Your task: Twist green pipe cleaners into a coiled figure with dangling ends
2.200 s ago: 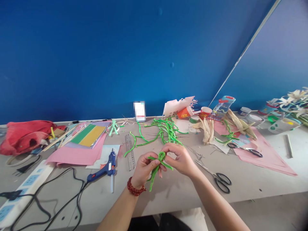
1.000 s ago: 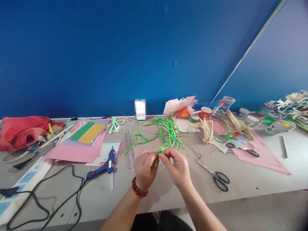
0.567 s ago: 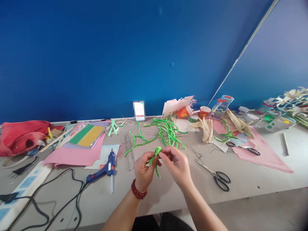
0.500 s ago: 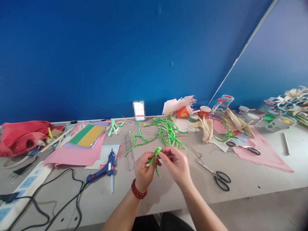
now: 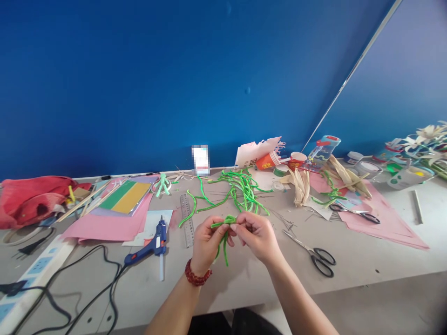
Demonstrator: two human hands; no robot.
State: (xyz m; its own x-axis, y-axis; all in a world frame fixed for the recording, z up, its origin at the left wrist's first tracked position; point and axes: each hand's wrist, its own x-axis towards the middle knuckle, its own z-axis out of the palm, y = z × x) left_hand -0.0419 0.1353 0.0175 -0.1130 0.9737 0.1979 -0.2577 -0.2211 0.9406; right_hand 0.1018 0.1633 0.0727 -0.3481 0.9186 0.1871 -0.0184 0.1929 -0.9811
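Observation:
Between my two hands is a knotted bunch of green cord [image 5: 229, 219], with loose ends hanging below and one end poking out to the left. My left hand [image 5: 208, 237], with a red beaded bracelet at its wrist, pinches the knot from the left. My right hand [image 5: 256, 235] closes its thumb and fingers on the knot's right side. Fingers partly hide the cord. Just beyond lies a tangled heap of green cords [image 5: 244, 188], with a few separate strands to its left near a clear ruler [image 5: 187, 221].
A blue glue gun [image 5: 153, 244] and its cable lie left, beside pink paper [image 5: 104, 226] and a white power strip [image 5: 33, 279]. Black-handled scissors [image 5: 316, 258] rest at right. Behind are paper cups [image 5: 268, 160], dried husks [image 5: 300, 186] and a blue wall [image 5: 174, 83].
The knot has turned and flattened between my fingers, and one cord end now points left. The loose ends hang slightly lower. My left hand has shifted a little left.

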